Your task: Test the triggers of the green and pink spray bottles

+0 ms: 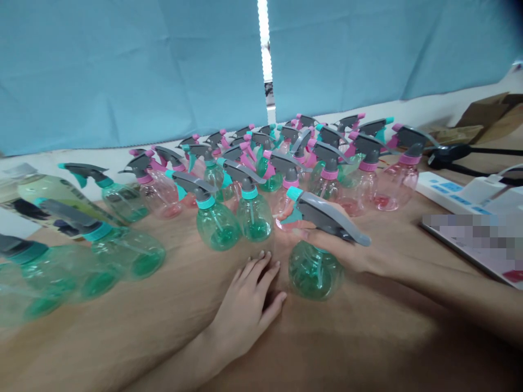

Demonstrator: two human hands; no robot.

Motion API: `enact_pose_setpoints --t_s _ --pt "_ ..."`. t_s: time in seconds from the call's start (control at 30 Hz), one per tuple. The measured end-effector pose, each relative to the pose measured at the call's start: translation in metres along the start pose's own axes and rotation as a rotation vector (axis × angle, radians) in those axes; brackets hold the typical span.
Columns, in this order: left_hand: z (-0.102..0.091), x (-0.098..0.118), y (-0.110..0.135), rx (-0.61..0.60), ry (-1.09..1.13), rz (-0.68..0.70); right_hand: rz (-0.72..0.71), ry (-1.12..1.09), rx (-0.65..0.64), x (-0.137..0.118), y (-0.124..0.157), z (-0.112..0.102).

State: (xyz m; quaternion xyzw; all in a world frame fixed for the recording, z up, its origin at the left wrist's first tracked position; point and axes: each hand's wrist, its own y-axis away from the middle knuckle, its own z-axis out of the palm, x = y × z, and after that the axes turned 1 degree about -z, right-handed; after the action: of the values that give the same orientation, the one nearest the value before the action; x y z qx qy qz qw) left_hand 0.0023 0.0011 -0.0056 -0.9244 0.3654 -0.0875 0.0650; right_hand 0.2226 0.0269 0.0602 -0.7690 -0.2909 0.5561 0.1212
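My right hand (353, 251) is wrapped around the neck of a green spray bottle (312, 272) with a grey and turquoise trigger head. The bottle stands nearly upright, its nozzle pointing left, and my palm hides part of the collar. My left hand (249, 299) lies on the wooden table (192, 305) just left of that bottle, fingers stretched out and holding nothing. Beyond my left fingertips stand two more green spray bottles, one nearer the middle (255, 216) and one to its left (218, 226).
Many green and pink spray bottles crowd the back, including a pink one (394, 185) at right. Several blurred green bottles (126, 253) stand left, near a large yellowish bottle (57, 198). A power strip (447, 190) and a phone-like slab (466, 247) lie right. A blue curtain (131, 71) hangs behind.
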Motion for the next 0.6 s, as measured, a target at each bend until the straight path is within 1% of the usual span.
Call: enact_pose_setpoints --t_s 0.13,0.3,0.5,0.6 --pt "-0.0002 0.0002 -0.0006 -0.014 -0.010 -0.005 0.005 -0.080 -0.017 0.0035 -0.0015 0.0029" --pt "-0.0005 0.0003 -0.0012 -0.013 -0.010 0.001 0.005 -0.103 0.000 0.0024 -0.0004 0.0024" --pt "-0.0009 0.0002 -0.0003 0.000 -0.002 -0.001 0.063 -0.133 0.006 0.0032 0.0005 0.0041" --pt "-0.0017 0.0010 -0.0002 0.007 0.008 -0.002 0.050 -0.150 0.022 0.0031 -0.0002 0.0056"
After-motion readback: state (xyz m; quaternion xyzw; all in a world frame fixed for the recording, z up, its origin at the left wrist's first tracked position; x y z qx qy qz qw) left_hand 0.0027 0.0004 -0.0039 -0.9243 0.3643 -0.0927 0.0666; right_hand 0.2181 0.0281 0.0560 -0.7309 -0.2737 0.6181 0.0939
